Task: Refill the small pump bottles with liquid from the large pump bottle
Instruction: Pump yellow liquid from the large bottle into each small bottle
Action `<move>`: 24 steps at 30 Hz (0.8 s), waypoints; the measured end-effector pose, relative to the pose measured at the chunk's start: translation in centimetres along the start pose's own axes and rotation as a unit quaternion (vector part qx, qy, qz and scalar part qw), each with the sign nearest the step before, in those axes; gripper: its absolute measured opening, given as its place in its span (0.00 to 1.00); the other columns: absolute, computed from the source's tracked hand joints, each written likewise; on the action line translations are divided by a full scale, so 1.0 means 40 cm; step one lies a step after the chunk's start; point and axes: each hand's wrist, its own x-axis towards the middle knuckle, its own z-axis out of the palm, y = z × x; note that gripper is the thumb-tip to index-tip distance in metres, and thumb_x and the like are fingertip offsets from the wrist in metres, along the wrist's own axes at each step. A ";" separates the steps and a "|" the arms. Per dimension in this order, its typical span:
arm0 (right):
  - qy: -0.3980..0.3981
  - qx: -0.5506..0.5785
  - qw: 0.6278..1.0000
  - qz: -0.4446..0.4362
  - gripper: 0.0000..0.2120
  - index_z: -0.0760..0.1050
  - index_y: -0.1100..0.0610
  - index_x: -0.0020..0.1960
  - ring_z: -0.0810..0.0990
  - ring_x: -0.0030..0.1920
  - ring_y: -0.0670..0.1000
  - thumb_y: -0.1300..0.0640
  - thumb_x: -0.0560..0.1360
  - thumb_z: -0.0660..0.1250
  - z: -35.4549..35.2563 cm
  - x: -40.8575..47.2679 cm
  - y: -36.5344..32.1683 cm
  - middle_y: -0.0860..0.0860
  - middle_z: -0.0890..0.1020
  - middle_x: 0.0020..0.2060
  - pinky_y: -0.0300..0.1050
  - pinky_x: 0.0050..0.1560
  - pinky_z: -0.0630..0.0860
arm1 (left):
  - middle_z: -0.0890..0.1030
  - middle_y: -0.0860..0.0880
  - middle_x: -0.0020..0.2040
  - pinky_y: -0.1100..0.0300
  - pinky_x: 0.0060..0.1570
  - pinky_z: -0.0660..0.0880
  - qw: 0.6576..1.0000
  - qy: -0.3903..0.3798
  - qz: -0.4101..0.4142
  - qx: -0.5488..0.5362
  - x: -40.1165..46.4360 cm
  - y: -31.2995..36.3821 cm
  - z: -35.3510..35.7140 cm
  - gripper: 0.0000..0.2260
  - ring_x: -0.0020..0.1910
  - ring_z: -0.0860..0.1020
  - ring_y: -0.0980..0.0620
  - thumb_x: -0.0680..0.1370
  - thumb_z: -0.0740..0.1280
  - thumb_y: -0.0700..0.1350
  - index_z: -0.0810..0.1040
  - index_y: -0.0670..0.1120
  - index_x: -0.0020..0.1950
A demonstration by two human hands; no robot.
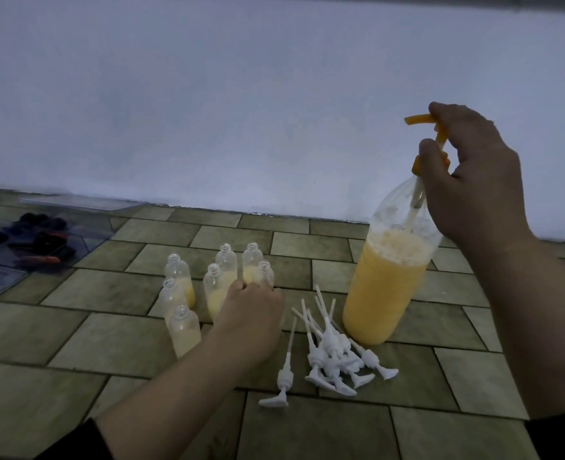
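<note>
Two hands work; the right hand curls around the orange pump atop the large bottle; the left hand grasps a small bottle.

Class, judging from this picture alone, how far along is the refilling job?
Done: white pump tops lie removed; several small bottles hold some yellow liquid. In hand: right hand grips the large bottle's orange pump; left hand reaches among the small bottles. Left: topping up, refitting pumps.

Clear glossy plastic large bottle; beside it white plastic pumps are lying on matt, rough-looking floor tiles.
</note>
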 end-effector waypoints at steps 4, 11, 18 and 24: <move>-0.009 -0.011 1.000 -0.009 0.18 0.68 0.55 0.69 0.68 0.65 0.48 0.55 0.80 0.55 0.002 -0.002 0.006 0.50 0.71 0.67 0.57 0.69 0.63 | 0.76 0.56 0.54 0.60 0.56 0.68 0.972 0.037 -0.051 -0.226 -0.038 -0.017 -0.058 0.17 0.52 0.74 0.57 0.72 0.68 0.56 0.73 0.53 0.59; -0.063 -0.060 0.996 -0.010 0.20 0.64 0.54 0.72 0.57 0.75 0.50 0.50 0.82 0.52 -0.015 0.007 -0.006 0.50 0.66 0.72 0.49 0.74 0.55 | 0.83 0.49 0.44 0.57 0.40 0.80 0.737 0.096 -0.113 -0.659 -0.081 -0.073 -0.136 0.18 0.46 0.81 0.49 0.62 0.74 0.56 0.80 0.52 0.49; -0.065 -0.066 0.996 -0.015 0.21 0.65 0.54 0.72 0.59 0.74 0.52 0.46 0.82 0.51 -0.028 0.016 0.012 0.51 0.68 0.71 0.50 0.71 0.59 | 0.83 0.50 0.53 0.57 0.47 0.80 0.633 0.087 -0.065 -0.767 -0.046 -0.049 -0.175 0.23 0.52 0.81 0.52 0.67 0.66 0.59 0.77 0.48 0.57; -0.070 -0.097 0.992 -0.041 0.20 0.65 0.54 0.70 0.56 0.75 0.51 0.47 0.82 0.51 -0.026 0.027 0.031 0.51 0.68 0.71 0.47 0.70 0.57 | 0.79 0.50 0.44 0.57 0.46 0.79 0.684 0.102 -0.054 -0.720 -0.007 -0.039 -0.219 0.23 0.40 0.79 0.54 0.73 0.59 0.60 0.72 0.44 0.58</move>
